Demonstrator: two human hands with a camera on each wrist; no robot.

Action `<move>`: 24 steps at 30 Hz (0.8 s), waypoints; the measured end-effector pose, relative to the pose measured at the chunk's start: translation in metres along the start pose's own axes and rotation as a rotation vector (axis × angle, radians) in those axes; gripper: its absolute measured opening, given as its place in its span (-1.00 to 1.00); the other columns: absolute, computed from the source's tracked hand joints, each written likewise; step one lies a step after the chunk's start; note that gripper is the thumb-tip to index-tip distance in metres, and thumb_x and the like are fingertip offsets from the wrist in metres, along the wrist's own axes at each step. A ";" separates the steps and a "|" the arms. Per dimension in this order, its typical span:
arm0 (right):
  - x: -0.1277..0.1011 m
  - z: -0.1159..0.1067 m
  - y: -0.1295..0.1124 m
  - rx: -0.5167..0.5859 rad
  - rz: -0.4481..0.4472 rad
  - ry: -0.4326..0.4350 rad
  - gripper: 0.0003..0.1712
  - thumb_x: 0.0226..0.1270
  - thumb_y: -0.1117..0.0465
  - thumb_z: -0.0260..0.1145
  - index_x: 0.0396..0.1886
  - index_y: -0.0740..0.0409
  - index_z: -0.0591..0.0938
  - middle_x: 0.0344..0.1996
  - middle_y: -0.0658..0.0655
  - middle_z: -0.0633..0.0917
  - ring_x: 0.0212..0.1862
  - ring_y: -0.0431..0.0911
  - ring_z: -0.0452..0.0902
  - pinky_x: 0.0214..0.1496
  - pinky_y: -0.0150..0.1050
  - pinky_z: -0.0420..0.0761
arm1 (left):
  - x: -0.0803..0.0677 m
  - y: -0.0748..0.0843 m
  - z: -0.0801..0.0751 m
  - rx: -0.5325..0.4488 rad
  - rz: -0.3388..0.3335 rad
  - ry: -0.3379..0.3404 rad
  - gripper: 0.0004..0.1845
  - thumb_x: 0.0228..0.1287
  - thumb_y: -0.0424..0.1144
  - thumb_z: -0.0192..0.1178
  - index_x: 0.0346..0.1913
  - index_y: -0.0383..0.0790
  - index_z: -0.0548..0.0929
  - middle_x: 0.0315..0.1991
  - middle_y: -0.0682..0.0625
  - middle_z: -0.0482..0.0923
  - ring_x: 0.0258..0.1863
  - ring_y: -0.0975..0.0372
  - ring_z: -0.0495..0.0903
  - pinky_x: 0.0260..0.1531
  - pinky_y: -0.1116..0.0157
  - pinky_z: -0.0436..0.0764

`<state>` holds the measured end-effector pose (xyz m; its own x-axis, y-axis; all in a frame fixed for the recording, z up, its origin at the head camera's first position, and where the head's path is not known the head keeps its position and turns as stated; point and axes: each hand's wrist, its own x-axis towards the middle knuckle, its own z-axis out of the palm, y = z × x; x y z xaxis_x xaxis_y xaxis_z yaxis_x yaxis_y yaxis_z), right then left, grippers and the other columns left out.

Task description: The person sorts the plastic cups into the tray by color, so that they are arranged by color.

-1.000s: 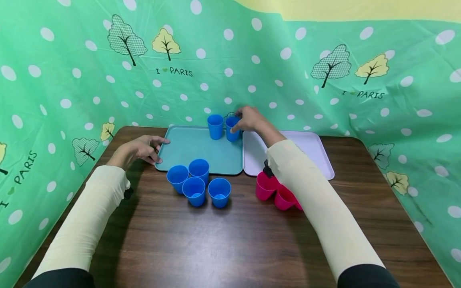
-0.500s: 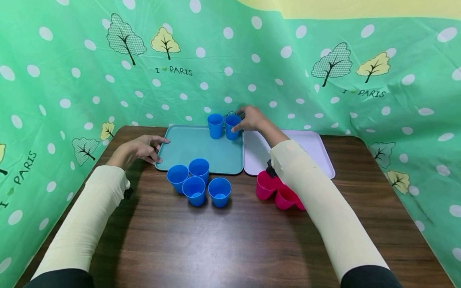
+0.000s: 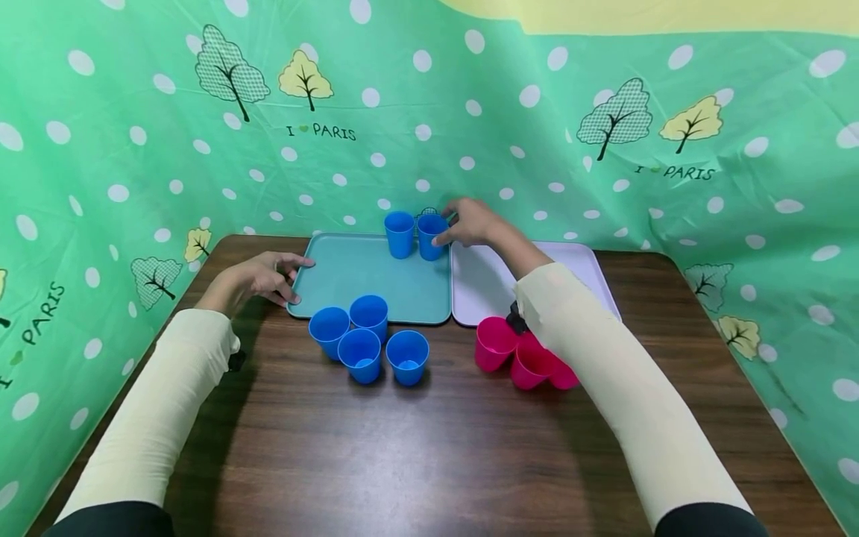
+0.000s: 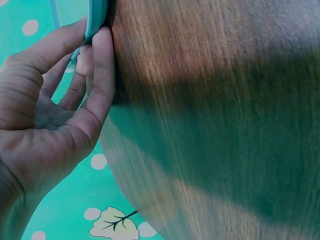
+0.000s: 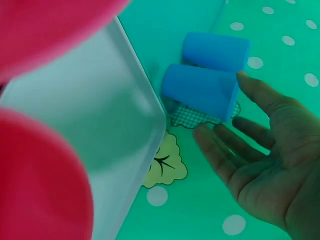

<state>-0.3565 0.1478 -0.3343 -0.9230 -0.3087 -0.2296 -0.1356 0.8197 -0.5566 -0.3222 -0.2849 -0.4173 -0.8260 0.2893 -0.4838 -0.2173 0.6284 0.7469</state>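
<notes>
My left hand [image 3: 262, 278] rests at the left edge of the teal tray [image 3: 362, 280], its fingertips touching the rim. In the left wrist view, the thumb and index finger of the left hand [image 4: 55, 95] meet the tray's edge [image 4: 95, 20]. At the tray's back right corner stand two blue cups, one on the left [image 3: 400, 235] and one on the right [image 3: 430, 237]. Beside the right cup is my right hand [image 3: 473, 221]. The right wrist view shows the fingers of the right hand [image 5: 275, 155] spread, with the thumb by the rim of the near cup [image 5: 202, 90].
Several blue cups [image 3: 359, 356] stand on the wooden table [image 3: 429, 462] before the teal tray. A lilac tray [image 3: 570, 261] adjoins the teal one on the right. Pink cups [image 3: 495, 343] stand in front of it, partly hidden by the right forearm. A green dotted cloth [image 3: 429, 89] hangs behind.
My right hand has loosened from the right blue cup and drawn slightly to the right. That cup has shifted slightly left and now stands beside the other. The left hand stays in place.
</notes>
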 end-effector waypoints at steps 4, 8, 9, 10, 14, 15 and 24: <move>-0.011 -0.006 0.000 0.011 -0.017 -0.007 -0.14 0.56 0.05 0.54 0.67 0.32 0.46 0.56 0.40 0.58 0.46 0.26 0.63 0.37 0.08 0.79 | 0.000 0.000 0.000 0.003 -0.004 -0.004 0.02 0.32 -0.65 0.48 0.79 -0.25 0.28 0.06 -0.14 0.38 -0.18 0.12 0.60 -0.14 0.17 0.85; -0.022 -0.013 0.000 0.018 -0.037 0.007 -0.18 0.55 0.04 0.52 0.64 0.33 0.51 0.54 0.42 0.60 0.40 0.29 0.68 0.36 0.12 0.79 | 0.001 0.001 0.000 0.006 -0.001 -0.007 0.01 0.32 -0.64 0.48 0.78 -0.25 0.29 0.09 -0.16 0.39 -0.17 0.13 0.59 -0.15 0.17 0.84; -0.024 -0.014 -0.001 0.014 -0.040 0.012 -0.18 0.56 0.03 0.52 0.63 0.33 0.52 0.54 0.42 0.60 0.41 0.29 0.67 0.36 0.13 0.78 | 0.001 0.001 0.000 0.006 0.001 -0.007 0.01 0.32 -0.64 0.48 0.78 -0.24 0.30 0.08 -0.15 0.39 -0.17 0.13 0.59 -0.15 0.17 0.84; -0.027 -0.016 -0.001 0.011 -0.042 0.015 -0.19 0.56 0.03 0.51 0.63 0.33 0.52 0.54 0.42 0.60 0.43 0.29 0.66 0.37 0.13 0.78 | 0.001 0.002 0.000 0.002 0.002 -0.008 0.01 0.32 -0.64 0.49 0.78 -0.23 0.30 0.07 -0.15 0.39 -0.17 0.13 0.59 -0.15 0.17 0.84; -0.034 -0.018 -0.002 -0.011 -0.050 0.034 -0.20 0.55 0.00 0.52 0.61 0.31 0.55 0.51 0.40 0.63 0.45 0.27 0.64 0.38 0.15 0.76 | 0.002 0.002 0.000 -0.007 0.009 -0.013 0.01 0.32 -0.64 0.48 0.78 -0.23 0.30 0.03 -0.13 0.38 -0.19 0.13 0.60 -0.15 0.16 0.85; -0.036 -0.018 -0.003 -0.016 -0.052 0.038 -0.20 0.54 -0.01 0.53 0.60 0.31 0.56 0.50 0.39 0.64 0.45 0.27 0.63 0.39 0.16 0.75 | 0.002 0.001 0.000 -0.006 0.009 -0.013 0.01 0.32 -0.64 0.48 0.78 -0.23 0.30 0.02 -0.12 0.38 -0.19 0.12 0.61 -0.15 0.16 0.85; -0.050 -0.003 -0.004 -0.049 -0.104 0.047 -0.20 0.50 -0.06 0.57 0.56 0.27 0.62 0.41 0.34 0.72 0.44 0.23 0.65 0.43 0.20 0.72 | 0.000 -0.001 -0.003 0.018 0.011 -0.013 0.01 0.34 -0.64 0.46 0.79 -0.25 0.26 0.04 -0.12 0.36 -0.18 0.13 0.62 -0.13 0.17 0.84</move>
<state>-0.3111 0.1612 -0.3178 -0.9189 -0.3712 -0.1339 -0.2480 0.8071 -0.5358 -0.3235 -0.2879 -0.4167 -0.8213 0.3057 -0.4817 -0.1989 0.6378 0.7440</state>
